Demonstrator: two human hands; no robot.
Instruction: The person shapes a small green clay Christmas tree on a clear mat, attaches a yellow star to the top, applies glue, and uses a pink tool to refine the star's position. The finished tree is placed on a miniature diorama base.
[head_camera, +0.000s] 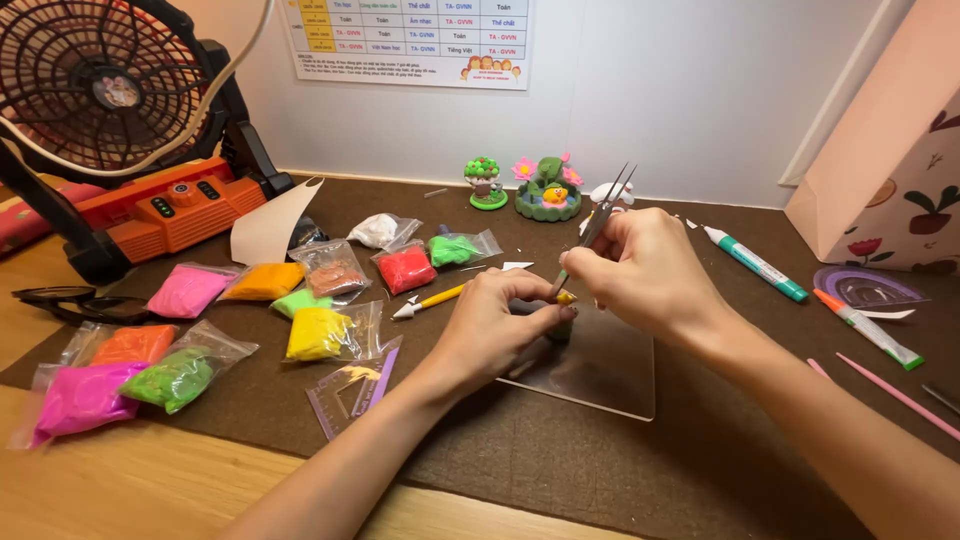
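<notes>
Left hand (500, 320): fingers pinch a small clay piece (562, 322) just above the clear sheet (610, 375).
Right hand (645, 270): fingers grip tweezers (598, 222), tips down at the clay piece, the other end pointing up.
Clay piece: between both hands, mostly hidden; a yellow bit shows.
Surface: brown mat (600, 460) under the sheet.
Left of hands: clay bags, among them yellow (318, 333), red (406, 268), green (170, 378).
Behind: clay pond model (548, 192), clay tree (486, 182).
Right: pens (757, 264).
</notes>
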